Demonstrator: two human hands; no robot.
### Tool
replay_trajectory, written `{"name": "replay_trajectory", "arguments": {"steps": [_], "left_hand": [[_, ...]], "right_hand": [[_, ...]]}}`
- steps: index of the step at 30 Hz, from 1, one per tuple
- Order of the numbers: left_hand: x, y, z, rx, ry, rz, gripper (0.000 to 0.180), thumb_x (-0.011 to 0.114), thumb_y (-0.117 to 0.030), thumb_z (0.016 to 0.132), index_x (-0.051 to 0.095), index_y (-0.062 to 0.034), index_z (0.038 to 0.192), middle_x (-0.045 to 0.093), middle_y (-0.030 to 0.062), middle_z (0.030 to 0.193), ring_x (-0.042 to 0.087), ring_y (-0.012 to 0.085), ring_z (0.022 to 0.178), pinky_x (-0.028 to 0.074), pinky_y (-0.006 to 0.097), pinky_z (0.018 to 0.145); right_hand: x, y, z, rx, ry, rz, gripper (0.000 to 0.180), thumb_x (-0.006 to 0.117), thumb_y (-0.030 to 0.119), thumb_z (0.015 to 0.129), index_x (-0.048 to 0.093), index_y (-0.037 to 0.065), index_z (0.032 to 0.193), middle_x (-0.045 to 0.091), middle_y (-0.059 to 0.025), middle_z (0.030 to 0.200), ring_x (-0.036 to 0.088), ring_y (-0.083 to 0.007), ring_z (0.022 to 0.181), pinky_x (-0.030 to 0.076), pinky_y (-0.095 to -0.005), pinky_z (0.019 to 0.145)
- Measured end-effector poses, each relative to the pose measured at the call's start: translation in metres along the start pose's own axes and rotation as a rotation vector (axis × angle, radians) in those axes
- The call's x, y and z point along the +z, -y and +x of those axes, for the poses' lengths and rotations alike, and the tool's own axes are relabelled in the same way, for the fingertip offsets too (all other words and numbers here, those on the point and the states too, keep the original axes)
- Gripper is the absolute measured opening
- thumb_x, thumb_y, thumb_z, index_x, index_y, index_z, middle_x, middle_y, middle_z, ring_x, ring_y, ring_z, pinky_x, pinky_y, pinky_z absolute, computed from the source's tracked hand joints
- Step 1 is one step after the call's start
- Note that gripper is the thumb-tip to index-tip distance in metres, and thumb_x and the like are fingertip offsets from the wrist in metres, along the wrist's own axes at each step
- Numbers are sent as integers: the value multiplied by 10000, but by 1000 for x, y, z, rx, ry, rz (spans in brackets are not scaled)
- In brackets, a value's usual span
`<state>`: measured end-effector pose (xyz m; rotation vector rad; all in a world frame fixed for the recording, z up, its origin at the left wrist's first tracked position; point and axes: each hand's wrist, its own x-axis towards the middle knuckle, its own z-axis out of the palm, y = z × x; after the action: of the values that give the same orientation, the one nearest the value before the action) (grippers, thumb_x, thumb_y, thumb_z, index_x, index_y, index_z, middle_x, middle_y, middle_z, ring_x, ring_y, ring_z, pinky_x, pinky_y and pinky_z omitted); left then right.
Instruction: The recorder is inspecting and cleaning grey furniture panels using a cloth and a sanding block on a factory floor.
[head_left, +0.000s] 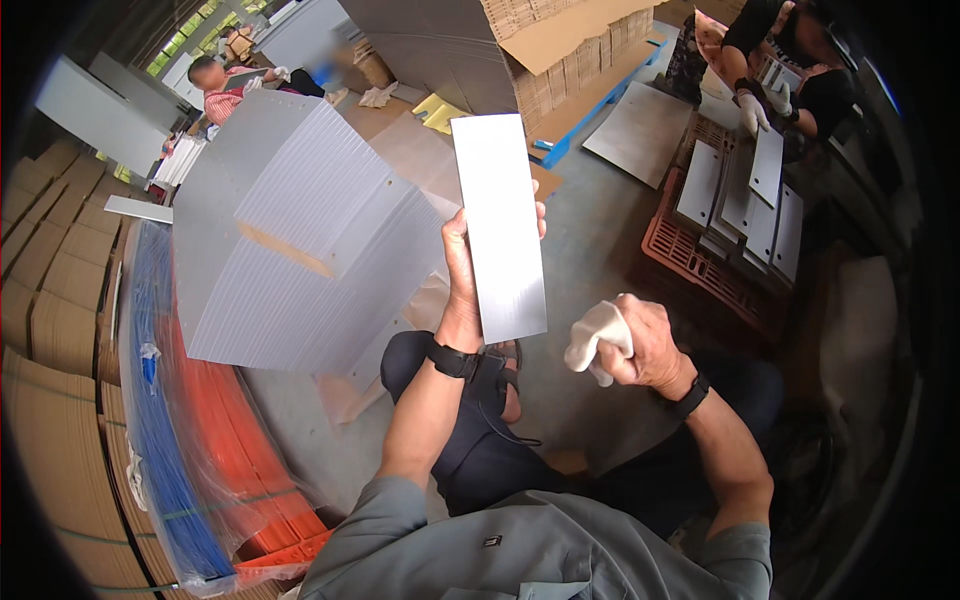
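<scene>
My left hand (pixel 462 290): pinching long grey panel (pixel 499 225) upright before me, above knees. My right hand (pixel 640 345): fist round white cloth (pixel 598 338), just beside panel. Stack of grey panels (pixel 300 240): left.

One grey panel (pixel 498 225) up, one white cloth (pixel 598 338) beside it. One tall stack of grey sheets (pixel 300 240) left of the panel, perhaps six panels on the orange crate (pixel 700 270) to its right.

The person wears a grey short-sleeved shirt (pixel 540 545) and dark trousers (pixel 480 450). Black watches circle both wrists: left (pixel 452 359), right (pixel 690 396).
</scene>
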<state>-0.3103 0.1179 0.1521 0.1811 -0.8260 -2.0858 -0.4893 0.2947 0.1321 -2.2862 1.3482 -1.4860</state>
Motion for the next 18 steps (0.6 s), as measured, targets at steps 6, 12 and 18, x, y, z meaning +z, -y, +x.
{"name": "replay_trajectory", "arguments": {"steps": [6, 12, 18], "left_hand": [[16, 18, -13, -105, 90, -50, 787, 496, -499, 921, 408, 55, 1474, 540, 246, 1383, 641, 306, 1078, 574, 419, 924], [21, 36, -14, -224, 125, -36, 763, 496, -523, 927, 457, 41, 1440, 576, 206, 1356, 654, 277, 1069, 585, 390, 907], [26, 54, -12, -332, -57, 213, 711, 405, -569, 977, 537, 23, 1350, 663, 159, 1159, 680, 259, 1023, 589, 384, 874]], "right_hand": [[-28, 0, 13, 13, -398, -255, 386, 714, -43, 702, 690, 14, 1083, 661, -125, 993, 660, -266, 768, 548, -349, 656], [-6, 11, 21, -129, 9, -182, 396, 839, 121, 679, 723, 102, 1058, 648, -39, 1060, 615, -241, 968, 520, -395, 824], [6, -39, 37, -134, -91, -309, 238, 784, 224, 831, 741, 146, 1052, 643, -18, 1066, 576, -230, 980, 472, -407, 845]]}}
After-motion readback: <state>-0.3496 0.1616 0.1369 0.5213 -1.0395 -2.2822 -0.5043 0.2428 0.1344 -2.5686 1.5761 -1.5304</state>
